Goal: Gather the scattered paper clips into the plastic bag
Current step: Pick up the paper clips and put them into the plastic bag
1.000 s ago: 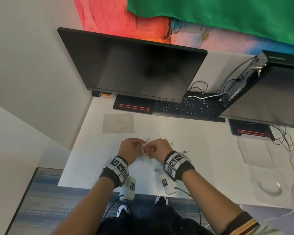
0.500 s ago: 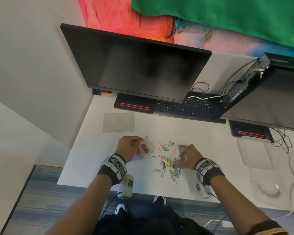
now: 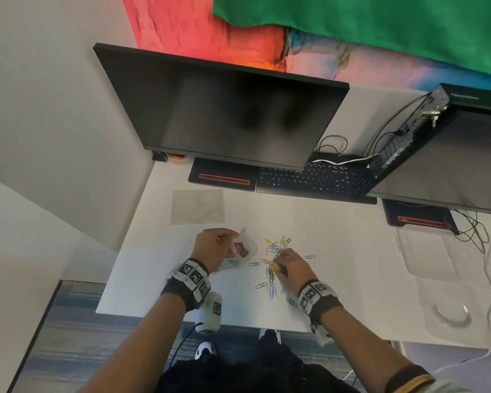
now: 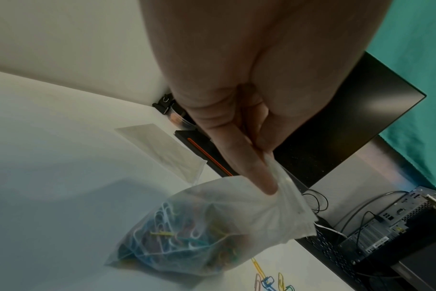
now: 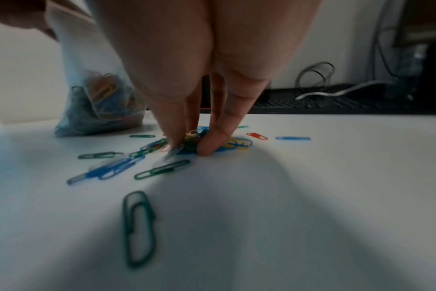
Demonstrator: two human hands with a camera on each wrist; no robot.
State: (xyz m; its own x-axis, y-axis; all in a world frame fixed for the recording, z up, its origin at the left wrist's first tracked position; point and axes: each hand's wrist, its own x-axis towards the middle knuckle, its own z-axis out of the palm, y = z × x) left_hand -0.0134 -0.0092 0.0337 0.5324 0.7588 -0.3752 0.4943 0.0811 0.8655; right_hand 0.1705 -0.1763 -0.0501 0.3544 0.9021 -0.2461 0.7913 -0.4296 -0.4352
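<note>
The loose paper clips [image 3: 272,265] are spread over the white counter [image 3: 338,279] in the middle of the head view, thickest in a multicoloured cluster directly under the right hand [image 3: 291,266]. In the right wrist view that hand's fingertips [image 5: 207,146] are pressed down on the heap with thumb and fingers drawn in around a bunch, so a pinch on several clips is judged to be forming; whether any are lifted yet cannot be told. Stragglers lie toward the lower edge of that view, one green clip [image 5: 138,228] with its long axis running toward the camera.

The plastic bag [image 4: 207,232], already part-filled with clips, sits just left of the cluster in the head view, its base on the counter. Its upper edge is pinched by the left hand [image 4: 247,153], the mouth held up toward the right hand. The coming transfer is judged to run leftward, a short way from the heap to that mouth.
</note>
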